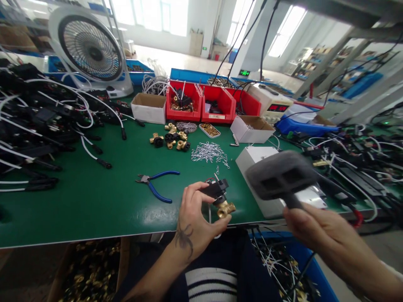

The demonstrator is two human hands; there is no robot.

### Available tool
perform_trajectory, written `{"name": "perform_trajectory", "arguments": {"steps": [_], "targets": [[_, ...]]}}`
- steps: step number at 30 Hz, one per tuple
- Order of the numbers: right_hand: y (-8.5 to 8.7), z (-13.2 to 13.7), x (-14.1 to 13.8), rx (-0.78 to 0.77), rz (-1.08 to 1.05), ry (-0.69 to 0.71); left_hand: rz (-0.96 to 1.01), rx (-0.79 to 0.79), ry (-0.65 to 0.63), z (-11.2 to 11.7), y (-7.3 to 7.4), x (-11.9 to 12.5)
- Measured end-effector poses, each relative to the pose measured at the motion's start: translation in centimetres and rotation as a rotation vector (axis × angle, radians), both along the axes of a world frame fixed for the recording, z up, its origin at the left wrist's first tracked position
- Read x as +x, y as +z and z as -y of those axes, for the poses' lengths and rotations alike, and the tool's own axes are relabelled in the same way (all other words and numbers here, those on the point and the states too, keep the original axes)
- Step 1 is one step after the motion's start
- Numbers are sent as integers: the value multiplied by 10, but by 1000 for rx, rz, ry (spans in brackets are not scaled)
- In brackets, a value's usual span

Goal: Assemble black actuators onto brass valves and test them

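Note:
Near the table's front edge, my left hand (198,216) grips a valve assembly, its fingers on the black actuator housing (215,188) and its thumb under the brass valve body (225,209). A thin metal pin stands up from the top of the housing. Raised at the right, my right hand (317,226) is closed around the handle of a dark mallet (280,174), blurred by motion. The mallet head hangs over a white box (252,167), apart from the valve. Beyond my left hand lies a heap of metal clips (208,152).
Blue-handled cutters (157,184) lie left of my hand. Brass fittings (171,136), red bins (184,102) and white cartons (148,108) stand further back. Cabled black units (40,121) pile up at the left, more at the right. A fan (91,48) stands behind.

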State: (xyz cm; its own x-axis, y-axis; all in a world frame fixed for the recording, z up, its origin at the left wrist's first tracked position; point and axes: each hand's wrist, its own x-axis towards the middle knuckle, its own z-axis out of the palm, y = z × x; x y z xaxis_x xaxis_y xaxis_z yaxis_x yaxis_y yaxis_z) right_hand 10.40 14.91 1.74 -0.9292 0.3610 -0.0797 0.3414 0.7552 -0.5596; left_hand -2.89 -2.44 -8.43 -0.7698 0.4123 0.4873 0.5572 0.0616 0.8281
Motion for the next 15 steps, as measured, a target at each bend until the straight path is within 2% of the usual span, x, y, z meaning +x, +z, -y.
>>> {"name": "perform_trajectory", "arguments": {"steps": [3, 8, 12, 15], "targets": [[-4, 0, -1, -12, 160, 104, -9, 2, 1, 0, 0, 0], [-3, 1, -1, 38, -56, 14, -7, 5, 10, 0, -1, 0], [-10, 3, -2, 2, 116, 99, -17, 9, 11, -1, -2, 0], [-10, 4, -1, 29, 53, 77, -5, 14, 8, 0, -2, 0]]}}
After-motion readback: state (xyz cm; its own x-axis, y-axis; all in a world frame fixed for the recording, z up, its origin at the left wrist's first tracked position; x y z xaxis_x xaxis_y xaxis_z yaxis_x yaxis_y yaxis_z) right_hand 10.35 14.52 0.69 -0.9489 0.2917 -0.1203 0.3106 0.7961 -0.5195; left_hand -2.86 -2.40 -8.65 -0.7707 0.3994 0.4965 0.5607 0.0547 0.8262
